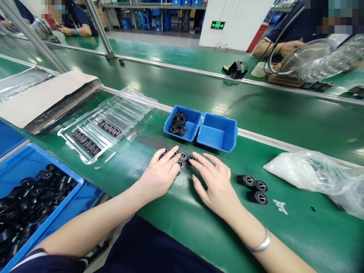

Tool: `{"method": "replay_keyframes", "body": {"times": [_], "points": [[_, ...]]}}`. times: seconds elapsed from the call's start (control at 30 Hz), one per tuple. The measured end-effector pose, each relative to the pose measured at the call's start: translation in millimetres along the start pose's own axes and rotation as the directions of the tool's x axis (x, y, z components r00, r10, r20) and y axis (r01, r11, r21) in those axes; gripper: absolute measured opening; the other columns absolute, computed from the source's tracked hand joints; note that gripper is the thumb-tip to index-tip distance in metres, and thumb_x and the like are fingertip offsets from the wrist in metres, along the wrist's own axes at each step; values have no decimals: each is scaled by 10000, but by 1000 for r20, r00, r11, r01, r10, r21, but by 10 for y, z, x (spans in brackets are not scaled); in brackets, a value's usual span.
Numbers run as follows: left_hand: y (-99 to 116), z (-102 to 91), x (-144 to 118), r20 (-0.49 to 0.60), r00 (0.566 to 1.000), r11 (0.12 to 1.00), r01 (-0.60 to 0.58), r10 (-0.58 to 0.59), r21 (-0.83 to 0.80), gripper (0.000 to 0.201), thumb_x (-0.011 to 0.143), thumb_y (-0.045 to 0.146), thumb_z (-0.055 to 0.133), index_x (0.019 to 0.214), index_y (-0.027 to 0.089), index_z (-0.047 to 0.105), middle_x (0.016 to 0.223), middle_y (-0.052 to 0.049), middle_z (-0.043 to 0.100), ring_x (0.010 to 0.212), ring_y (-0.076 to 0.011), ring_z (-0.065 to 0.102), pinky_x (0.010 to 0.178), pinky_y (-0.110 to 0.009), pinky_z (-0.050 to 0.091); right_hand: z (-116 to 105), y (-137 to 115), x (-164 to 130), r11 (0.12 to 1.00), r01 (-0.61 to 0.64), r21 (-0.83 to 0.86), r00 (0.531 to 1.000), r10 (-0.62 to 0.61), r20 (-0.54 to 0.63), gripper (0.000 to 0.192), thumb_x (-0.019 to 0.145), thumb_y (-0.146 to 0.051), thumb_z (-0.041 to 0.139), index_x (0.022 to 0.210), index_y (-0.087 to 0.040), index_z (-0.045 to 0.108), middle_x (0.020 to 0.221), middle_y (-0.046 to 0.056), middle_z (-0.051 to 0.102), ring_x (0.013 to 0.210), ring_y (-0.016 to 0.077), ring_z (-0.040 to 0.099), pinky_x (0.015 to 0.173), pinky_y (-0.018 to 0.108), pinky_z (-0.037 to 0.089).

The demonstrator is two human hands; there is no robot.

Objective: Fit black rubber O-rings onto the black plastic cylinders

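On the green worktop (183, 212) just before you, a small group of black cylindrical parts (183, 156) is gathered between your two hands, with the round end faces visible. Your left hand (160, 175) lies over the left side of this group, the fingers stretched forward and partly covering it; whether they grip any part, I cannot tell. Your right hand (213, 178) is at the other side, its thumb and fingers well apart, and a fingertip is at the rightmost part of the group. Some dark crumbs (178, 174) are scattered near your left hand.

Beyond your hands, two small blue bins stand side by side: the left bin (195, 127) contains a heap of thin black rings (178, 123), and the right bin (217, 132) is just beside it. To the right of your right hand, three black cylinders (257, 198) are close together, near several small white pieces (280, 206) and a transparent plastic bag (301, 170). On your left are a clear plastic tray (125, 108) with two rows of small dark parts (85, 143), and a large blue crate (64, 167) filled with black parts (36, 193). Across the bench, at the upper right, you see a co-worker's hand (290, 47).
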State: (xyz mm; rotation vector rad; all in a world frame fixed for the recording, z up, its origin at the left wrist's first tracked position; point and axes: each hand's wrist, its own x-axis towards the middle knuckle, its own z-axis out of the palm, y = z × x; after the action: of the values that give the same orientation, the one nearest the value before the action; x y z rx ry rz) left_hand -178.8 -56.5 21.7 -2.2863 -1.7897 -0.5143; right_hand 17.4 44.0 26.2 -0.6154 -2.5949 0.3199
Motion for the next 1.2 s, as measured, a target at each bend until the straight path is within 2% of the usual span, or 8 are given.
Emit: {"method": "replay_keyframes", "body": {"times": [0.17,0.37,0.63,0.77,0.9,1.03,1.2], "points": [[-16,-5,15,28,999,1000,-27,27,-4,255,943,87,356,1007,118,601,1343,-171,577,1418,-273,337,1145,-531,259,120,28,143,995,59,-82,997,-54,63,431,934,-197,495,1364,-216,516,1427,60,523,1368,309,368,1079,528,275],[-75,-61,49,95,991,994,-88,94,-68,246,921,72,349,973,108,586,1296,-215,596,1359,-243,433,1188,-535,167,121,58,144,985,133,-112,989,-124,84,457,938,-200,484,1395,-190,480,1435,70,513,1348,273,414,1133,523,211],[-144,-29,5,70,994,989,-79,88,-123,263,886,29,358,1008,118,573,1351,-198,563,1381,-240,406,1176,-560,164,176,87,137,979,143,-143,986,-129,105,480,931,-202,492,1410,-213,463,1458,52,488,1359,270,394,1143,530,177],[-168,-97,-10,-15,1000,989,18,-20,-148,280,855,-16,357,980,130,561,1334,-172,585,1396,-268,380,1148,-589,193,173,62,128,983,130,-129,987,-116,113,486,929,-175,485,1412,-228,453,1465,50,480,1370,271,375,1137,523,192],[-192,-177,-140,-99,979,970,158,-179,-186,253,903,24,356,1004,154,548,1339,-146,585,1384,-244,404,1130,-560,239,153,62,113,998,57,-36,998,-56,38,538,923,-188,497,1447,-191,376,1512,94,403,1383,259,348,1119,479,267],[-192,-171,-325,-121,955,942,235,-270,-241,237,932,55,346,1011,164,541,1359,-145,564,1358,-232,440,1088,-513,330,185,123,113,998,-44,55,999,44,-1,570,904,-233,526,1440,-151,349,1500,150,388,1339,279,385,1077,473,347],[-305,-137,-332,-116,945,910,254,-305,-326,224,939,73,371,1016,179,553,1355,-145,562,1354,-239,442,1066,-478,377,251,148,168,990,-38,138,998,32,47,586,873,-220,545,1421,-151,348,1421,143,468,1292,271,425,1093,468,347]]}}
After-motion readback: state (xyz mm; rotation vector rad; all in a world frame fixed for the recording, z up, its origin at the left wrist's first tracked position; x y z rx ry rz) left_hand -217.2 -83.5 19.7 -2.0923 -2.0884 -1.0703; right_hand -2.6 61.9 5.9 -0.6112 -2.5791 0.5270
